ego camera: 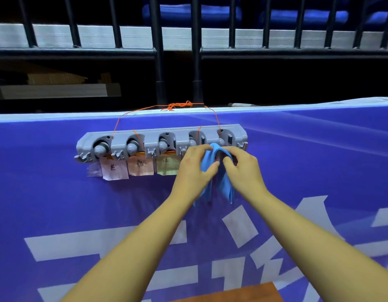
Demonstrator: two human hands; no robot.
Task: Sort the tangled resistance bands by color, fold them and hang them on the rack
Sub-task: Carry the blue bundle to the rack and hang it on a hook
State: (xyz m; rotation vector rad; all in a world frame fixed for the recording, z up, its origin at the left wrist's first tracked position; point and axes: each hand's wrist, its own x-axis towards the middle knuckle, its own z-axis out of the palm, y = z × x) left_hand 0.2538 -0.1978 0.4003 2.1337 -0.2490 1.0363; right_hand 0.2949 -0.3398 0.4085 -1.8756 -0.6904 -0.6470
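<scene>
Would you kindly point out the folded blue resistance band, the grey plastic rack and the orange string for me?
folded blue resistance band point(214, 151), head view, upper fold
grey plastic rack point(166, 130), head view, top rail
orange string point(180, 104), head view, knotted middle

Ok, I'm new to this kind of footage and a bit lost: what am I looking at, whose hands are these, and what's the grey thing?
There is no machine here. The single picture comes from a camera worn on a person's head, looking down along their bare arms. The left hand and right hand both pinch a folded blue band at the right end of a grey rack. The rack hangs by orange string against a blue banner. Paper labels hang below it.
</scene>
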